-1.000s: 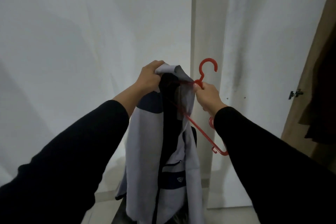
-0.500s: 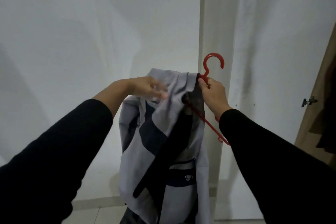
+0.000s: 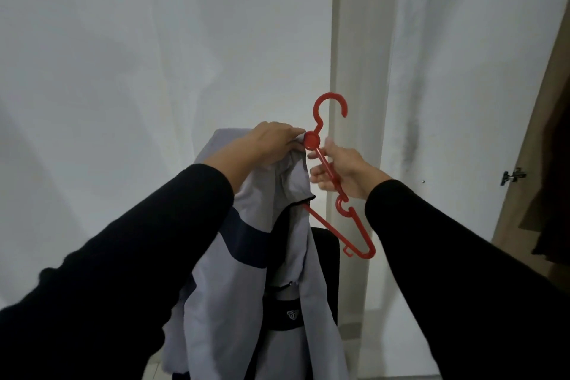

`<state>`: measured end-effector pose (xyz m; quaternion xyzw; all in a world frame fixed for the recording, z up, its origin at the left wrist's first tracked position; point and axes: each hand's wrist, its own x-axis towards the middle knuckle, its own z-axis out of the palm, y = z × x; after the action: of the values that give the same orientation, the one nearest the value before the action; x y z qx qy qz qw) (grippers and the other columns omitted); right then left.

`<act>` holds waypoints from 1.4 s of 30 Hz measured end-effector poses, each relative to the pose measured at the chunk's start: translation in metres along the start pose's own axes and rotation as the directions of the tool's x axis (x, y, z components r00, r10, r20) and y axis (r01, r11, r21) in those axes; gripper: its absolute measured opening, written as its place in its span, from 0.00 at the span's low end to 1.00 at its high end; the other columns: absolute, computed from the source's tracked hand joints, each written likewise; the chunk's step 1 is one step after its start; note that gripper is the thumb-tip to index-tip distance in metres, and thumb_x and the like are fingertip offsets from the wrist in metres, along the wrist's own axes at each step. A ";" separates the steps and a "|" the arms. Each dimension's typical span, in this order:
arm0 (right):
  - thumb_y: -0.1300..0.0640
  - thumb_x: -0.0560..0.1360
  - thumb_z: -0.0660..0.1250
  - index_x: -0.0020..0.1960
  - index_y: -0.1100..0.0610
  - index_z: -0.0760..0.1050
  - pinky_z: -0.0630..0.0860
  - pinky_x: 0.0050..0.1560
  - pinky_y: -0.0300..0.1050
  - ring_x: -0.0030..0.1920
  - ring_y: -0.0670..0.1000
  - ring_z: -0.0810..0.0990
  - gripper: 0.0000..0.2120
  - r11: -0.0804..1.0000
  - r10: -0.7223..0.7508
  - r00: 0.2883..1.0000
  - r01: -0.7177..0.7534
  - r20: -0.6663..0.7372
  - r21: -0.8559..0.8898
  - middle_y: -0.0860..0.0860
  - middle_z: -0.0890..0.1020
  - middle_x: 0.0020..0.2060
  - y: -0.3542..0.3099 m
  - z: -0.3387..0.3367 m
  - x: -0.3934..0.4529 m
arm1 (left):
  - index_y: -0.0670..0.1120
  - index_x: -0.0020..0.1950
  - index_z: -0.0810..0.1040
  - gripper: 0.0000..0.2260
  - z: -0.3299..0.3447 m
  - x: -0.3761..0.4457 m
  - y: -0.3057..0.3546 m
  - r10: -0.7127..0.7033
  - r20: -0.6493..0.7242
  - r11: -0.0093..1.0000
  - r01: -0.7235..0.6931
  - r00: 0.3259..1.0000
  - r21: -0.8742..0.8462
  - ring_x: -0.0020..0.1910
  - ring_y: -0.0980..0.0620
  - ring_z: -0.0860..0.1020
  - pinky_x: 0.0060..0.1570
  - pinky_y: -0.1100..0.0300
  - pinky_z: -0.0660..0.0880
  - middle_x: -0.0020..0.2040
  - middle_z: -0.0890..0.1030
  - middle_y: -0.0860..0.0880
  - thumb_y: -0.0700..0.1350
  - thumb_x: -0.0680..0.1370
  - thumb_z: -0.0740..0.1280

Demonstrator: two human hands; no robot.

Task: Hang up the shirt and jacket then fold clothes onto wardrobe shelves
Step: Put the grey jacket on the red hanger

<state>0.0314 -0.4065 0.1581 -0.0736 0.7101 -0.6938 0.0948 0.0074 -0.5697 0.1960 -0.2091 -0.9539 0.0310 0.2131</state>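
A grey jacket (image 3: 246, 281) with a dark blue band hangs in front of me, its left shoulder draped over a red plastic hanger (image 3: 354, 225). My left hand (image 3: 265, 145) grips the jacket's collar right beside the hanger's round neck. The hanger's right arm sticks out bare, and my right hand (image 3: 345, 170) holds it with its fingers loosely curled round it. The hook points up, free of any rail. The hanger's left arm is hidden under the fabric.
A white wall (image 3: 123, 71) and a white pillar (image 3: 361, 40) stand close ahead. A brown wardrobe door (image 3: 530, 163) with a metal hinge (image 3: 512, 176) stands open at the right, dark clothes behind it. A black chair back (image 3: 327, 256) shows behind the jacket.
My left hand went from the jacket's front up to the collar at the hanger's neck. My right hand slid from the neck down onto the hanger's right arm. The jacket's left shoulder now covers the hanger.
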 end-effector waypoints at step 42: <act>0.53 0.75 0.69 0.48 0.57 0.73 0.71 0.40 0.39 0.38 0.49 0.75 0.09 0.627 -0.151 0.985 0.164 0.088 -0.762 0.51 0.76 0.40 0.038 -0.023 0.022 | 0.45 0.67 0.72 0.15 -0.013 -0.025 -0.029 0.114 0.118 0.985 -0.127 0.986 0.113 0.59 0.46 0.74 0.59 0.53 0.72 0.61 0.76 0.44 0.42 0.81 0.58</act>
<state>0.0058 -0.3883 0.1201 -0.1741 0.9267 -0.3330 -0.0005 0.0222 -0.6069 0.2027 -0.2512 -0.9462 0.1130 0.1697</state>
